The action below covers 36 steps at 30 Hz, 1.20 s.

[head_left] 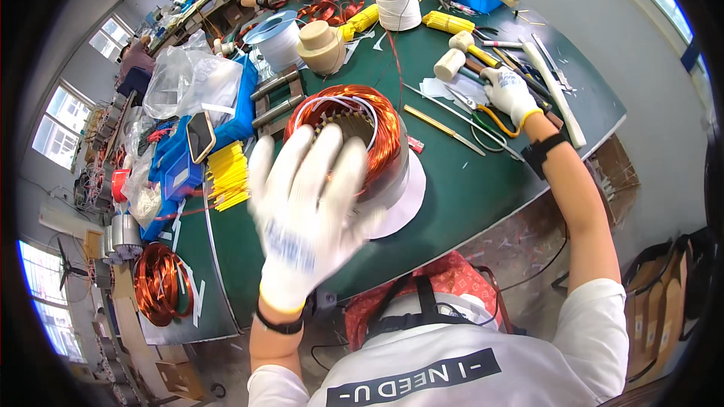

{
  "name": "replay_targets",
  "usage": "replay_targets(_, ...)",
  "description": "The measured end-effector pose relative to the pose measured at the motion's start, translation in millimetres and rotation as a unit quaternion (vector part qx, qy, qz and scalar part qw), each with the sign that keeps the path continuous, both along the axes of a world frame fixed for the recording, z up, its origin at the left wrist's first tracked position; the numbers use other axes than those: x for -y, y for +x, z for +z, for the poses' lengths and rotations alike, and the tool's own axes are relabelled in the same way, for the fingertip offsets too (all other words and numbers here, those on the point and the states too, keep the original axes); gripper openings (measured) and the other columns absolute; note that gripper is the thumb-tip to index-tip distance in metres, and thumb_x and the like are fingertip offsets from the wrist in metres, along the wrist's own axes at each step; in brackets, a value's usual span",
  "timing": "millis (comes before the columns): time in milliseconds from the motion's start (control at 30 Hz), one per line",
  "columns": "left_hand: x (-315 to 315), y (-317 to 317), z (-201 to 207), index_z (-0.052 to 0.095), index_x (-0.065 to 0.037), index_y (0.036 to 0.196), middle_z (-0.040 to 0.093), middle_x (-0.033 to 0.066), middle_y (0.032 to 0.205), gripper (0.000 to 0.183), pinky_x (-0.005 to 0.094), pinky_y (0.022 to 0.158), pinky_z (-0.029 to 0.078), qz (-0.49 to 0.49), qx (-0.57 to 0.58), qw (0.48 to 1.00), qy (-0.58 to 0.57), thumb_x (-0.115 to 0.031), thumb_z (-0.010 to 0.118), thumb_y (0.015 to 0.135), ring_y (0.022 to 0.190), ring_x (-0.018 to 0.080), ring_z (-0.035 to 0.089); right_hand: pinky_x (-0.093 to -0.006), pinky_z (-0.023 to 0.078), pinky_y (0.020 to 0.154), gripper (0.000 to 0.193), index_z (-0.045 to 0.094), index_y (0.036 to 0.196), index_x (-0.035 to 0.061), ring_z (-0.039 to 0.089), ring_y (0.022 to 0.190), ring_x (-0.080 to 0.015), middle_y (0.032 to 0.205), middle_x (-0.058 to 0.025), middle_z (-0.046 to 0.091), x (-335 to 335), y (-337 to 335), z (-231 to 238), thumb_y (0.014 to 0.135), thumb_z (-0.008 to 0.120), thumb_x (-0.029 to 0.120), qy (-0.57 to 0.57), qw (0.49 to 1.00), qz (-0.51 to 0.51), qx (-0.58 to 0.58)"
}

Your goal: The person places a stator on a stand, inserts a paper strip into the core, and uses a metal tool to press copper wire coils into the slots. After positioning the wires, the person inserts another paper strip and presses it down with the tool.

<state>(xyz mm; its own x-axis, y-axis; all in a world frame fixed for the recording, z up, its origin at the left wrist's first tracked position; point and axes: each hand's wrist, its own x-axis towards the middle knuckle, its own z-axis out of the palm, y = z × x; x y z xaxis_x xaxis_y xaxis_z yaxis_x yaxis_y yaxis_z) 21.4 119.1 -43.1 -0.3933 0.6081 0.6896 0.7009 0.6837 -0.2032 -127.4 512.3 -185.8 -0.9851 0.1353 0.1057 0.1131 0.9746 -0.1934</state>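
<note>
Holds white-gloved left hand [302, 207] wide before round copper-wire coil [385, 139], centre; extends white-gloved right hand [510, 96], upper right; cannot tell its grip.

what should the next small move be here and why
Probably firm up the right hand on the nearer white mallet and lift it: that hand is down by the mallet's handle, though I can't tell whether it grips anything. The left hand, spread and blurred, overlaps the copper winding in view and seems to hold nothing.
</note>
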Motion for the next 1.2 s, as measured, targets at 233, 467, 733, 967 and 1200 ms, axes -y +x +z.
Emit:
replay_targets(233,8.1,-30.9,-44.1,0.067,-0.009,0.093,0.058,0.0057,0.075,0.031,0.0507,0.104,0.036,-0.06,0.09,0.989,0.096,-0.032,0.076,0.074,0.076,0.0256,0.058,-0.0416,0.051,0.089,0.028,0.066,0.115,0.0107,0.066,0.103,-0.0328,0.112,-0.0183,0.066,12.0,-36.0,7.7,0.092,0.052,0.014,0.114,0.987,-0.109,0.027)
replay_targets(467,6.3,-31.4,-49.0,0.067,-0.008,0.092,0.058,0.0057,0.078,0.03,0.0509,0.105,0.036,-0.056,0.086,0.988,0.112,-0.029,0.076,0.072,0.08,0.0258,0.057,-0.0421,0.053,0.086,0.027,0.067,0.112,0.0066,0.066,0.103,-0.0313,0.114,-0.0156,0.068,53.5,-27.2,1.2,0.092,0.05,0.013,0.166,0.985,-0.022,0.049)
replay_targets(733,3.3,-32.6,-50.2,0.066,-0.01,0.093,0.058,0.0045,0.076,0.032,0.0504,0.102,0.037,-0.057,0.072,0.987,0.13,-0.028,0.078,0.07,0.078,0.0245,0.057,-0.0434,0.047,0.096,0.038,0.059,0.128,0.0107,0.06,0.112,-0.0361,0.119,-0.0211,0.063,38.7,3.7,6.2,0.09,0.053,0.016,0.006,0.994,-0.006,0.108)
replay_targets(967,4.3,-30.4,-53.3,0.067,-0.007,0.091,0.06,0.0078,0.083,0.028,0.0515,0.107,0.035,-0.049,0.078,0.987,0.132,-0.021,0.075,0.068,0.085,0.0268,0.058,-0.0378,0.046,0.099,0.039,0.062,0.122,0.0066,0.06,0.115,-0.0342,0.119,-0.0207,0.064,35.9,3.5,1.9,0.086,0.053,0.02,-0.118,0.993,0.003,0.03)
replay_targets(1200,1.4,-32.8,-55.8,0.066,-0.009,0.092,0.058,0.0045,0.079,0.03,0.0517,0.103,0.037,-0.057,0.058,0.986,0.145,-0.025,0.076,0.069,0.082,0.0252,0.057,-0.0384,0.051,0.091,0.036,0.068,0.107,0.0002,0.065,0.106,-0.0335,0.112,-0.0223,0.067,44.3,-21.5,11.2,0.072,0.069,0.011,0.005,0.996,-0.021,0.085)
